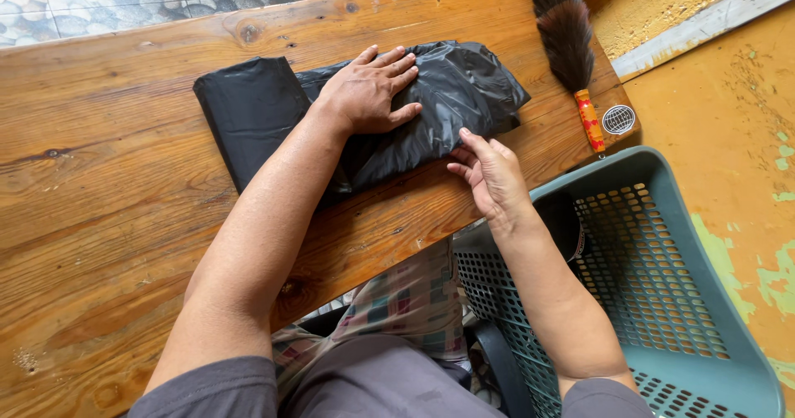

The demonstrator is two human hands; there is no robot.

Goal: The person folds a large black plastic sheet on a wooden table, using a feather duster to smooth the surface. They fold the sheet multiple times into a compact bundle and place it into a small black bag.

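Note:
A black plastic bag (451,87), folded into a long flat bundle, lies across the wooden table (108,194). My left hand (368,91) presses flat on the middle of the bag, fingers spread. My right hand (490,170) is at the bag's near edge, its fingertips touching the plastic, fingers apart and holding nothing.
A feather duster (571,37) with a red patterned handle lies at the table's far right. A round sticker (619,119) sits near the table corner. A teal plastic basket (662,294) stands on the yellow floor to the right, beside my knees.

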